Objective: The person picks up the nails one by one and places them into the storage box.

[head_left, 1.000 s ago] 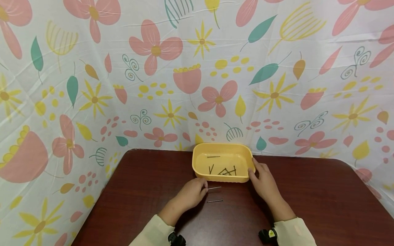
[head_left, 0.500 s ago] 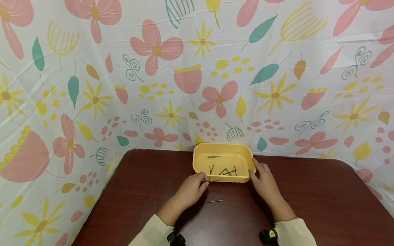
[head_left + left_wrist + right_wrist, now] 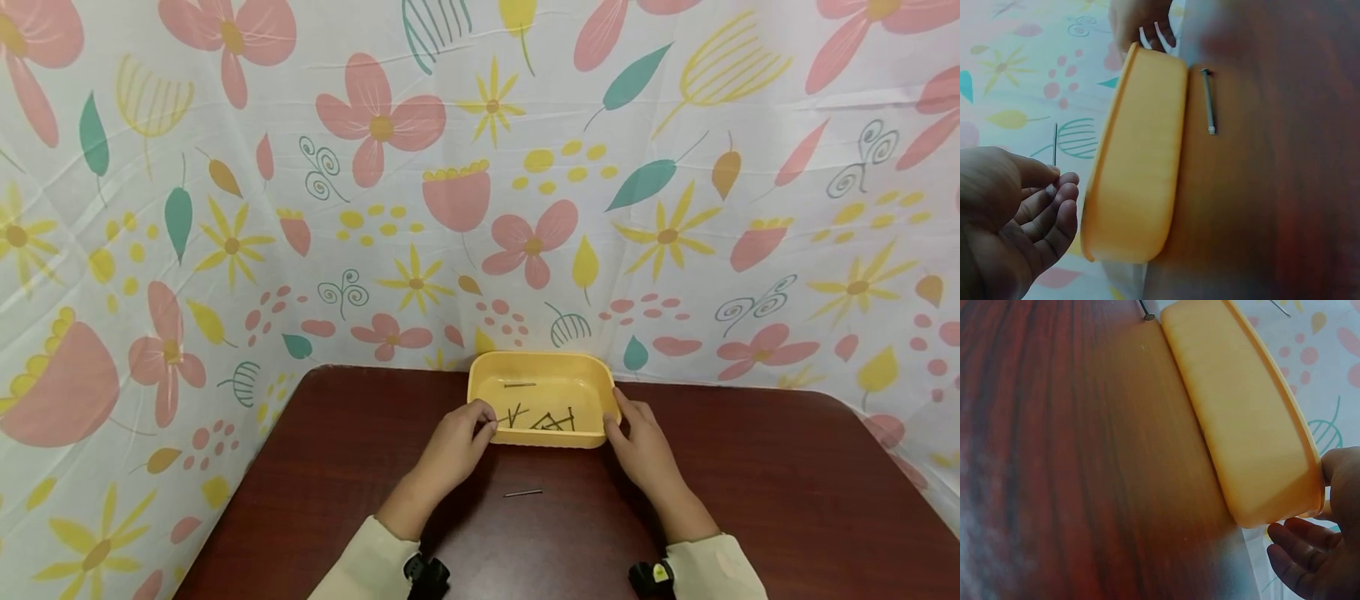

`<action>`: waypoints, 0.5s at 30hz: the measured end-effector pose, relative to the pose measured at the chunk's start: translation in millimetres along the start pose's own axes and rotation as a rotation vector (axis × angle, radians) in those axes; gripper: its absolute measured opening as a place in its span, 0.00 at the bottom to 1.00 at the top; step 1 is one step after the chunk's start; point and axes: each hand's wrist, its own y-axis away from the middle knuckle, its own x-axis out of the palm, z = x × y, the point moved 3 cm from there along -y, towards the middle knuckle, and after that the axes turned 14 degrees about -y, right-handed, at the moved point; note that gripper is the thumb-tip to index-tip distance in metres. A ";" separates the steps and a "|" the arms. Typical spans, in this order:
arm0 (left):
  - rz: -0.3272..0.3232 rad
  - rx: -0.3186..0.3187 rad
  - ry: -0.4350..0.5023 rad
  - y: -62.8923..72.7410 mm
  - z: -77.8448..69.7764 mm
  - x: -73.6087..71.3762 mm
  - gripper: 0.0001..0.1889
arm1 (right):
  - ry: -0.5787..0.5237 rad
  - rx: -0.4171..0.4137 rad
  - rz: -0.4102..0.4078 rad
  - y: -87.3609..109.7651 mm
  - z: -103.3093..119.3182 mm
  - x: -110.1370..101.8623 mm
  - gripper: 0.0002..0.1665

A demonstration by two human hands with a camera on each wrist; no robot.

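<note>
A yellow plastic tray (image 3: 543,437) stands at the back of the table with several nails (image 3: 520,385) lying inside. My left hand (image 3: 452,446) is at its front left corner, raised over the rim. Between thumb and forefinger it pinches a nail (image 3: 1055,144), whose free end points away from the hand in the left wrist view. My right hand (image 3: 647,446) holds the tray's right end, thumb at the rim and fingers along the outer side. Another nail (image 3: 522,493) lies on the table in front of the tray.
The dark reddish wooden table (image 3: 345,467) has rounded back corners. A white cloth (image 3: 540,125) printed with flowers and leaves hangs right behind the table and on the left. A black wrist strap (image 3: 426,575) sits at each sleeve cuff.
My left hand has moved up and away from me, carrying the nail from in front of the tray to over its front left rim. The right hand keeps its place on the tray.
</note>
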 end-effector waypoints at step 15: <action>-0.072 -0.105 0.098 -21.6 0.7 -7.1 0.03 | -0.001 -0.012 -0.018 -0.1 -0.9 0.9 0.36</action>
